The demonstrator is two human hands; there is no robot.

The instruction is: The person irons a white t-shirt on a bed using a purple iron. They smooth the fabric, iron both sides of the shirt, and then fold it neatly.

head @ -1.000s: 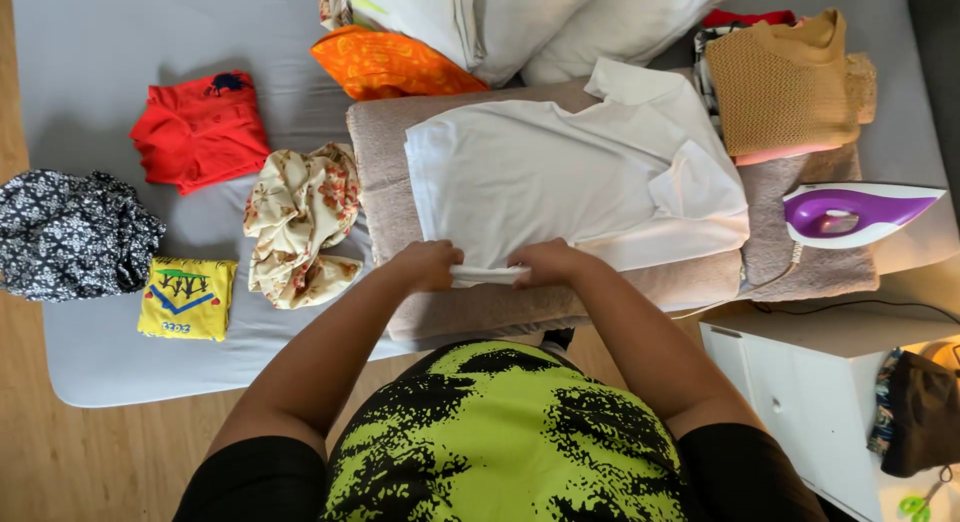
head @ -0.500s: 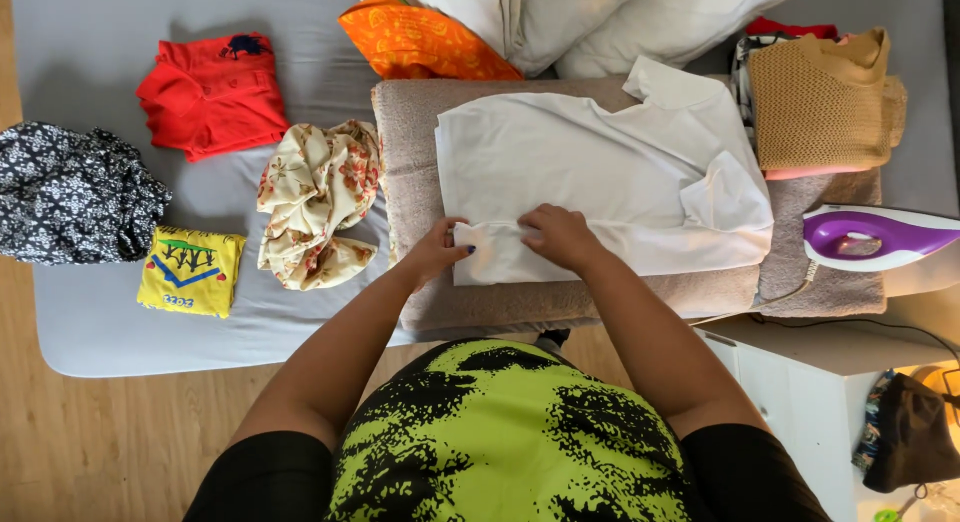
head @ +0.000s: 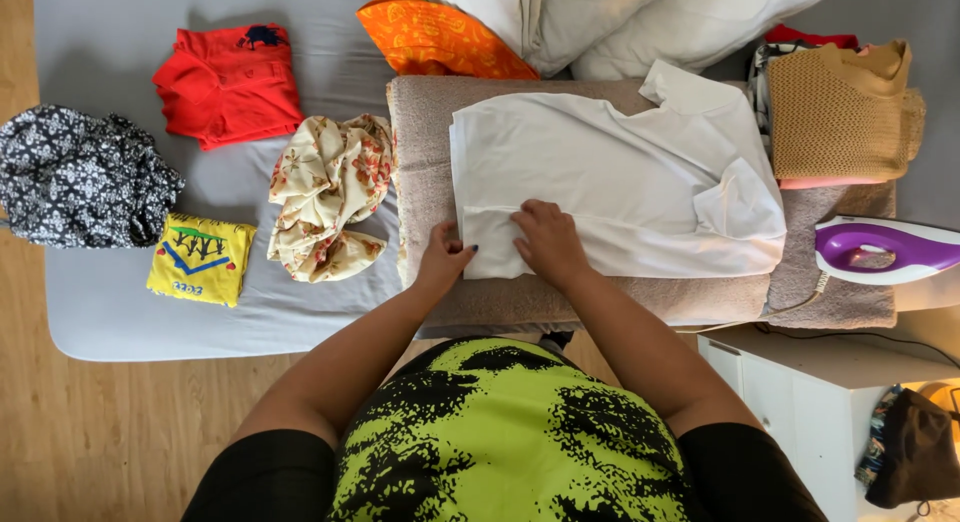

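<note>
On the grey mattress point(head: 120, 312), from the left: a black-and-white patterned garment point(head: 80, 177), a folded yellow cloth point(head: 200, 260), a folded red shirt point(head: 230, 82) and a crumpled floral cloth point(head: 328, 197). The left hand point(head: 445, 257) pinches the near-left corner of the white shirt point(head: 610, 172), spread on the beige towel point(head: 560, 302); the right hand point(head: 545, 240) presses flat on its folded hem. A purple iron point(head: 885, 252) rests at the far right

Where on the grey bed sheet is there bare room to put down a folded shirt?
Bare grey sheet lies left of the folded red shirt, and below the yellow folded cloth. The beige towel is crowded.
</note>
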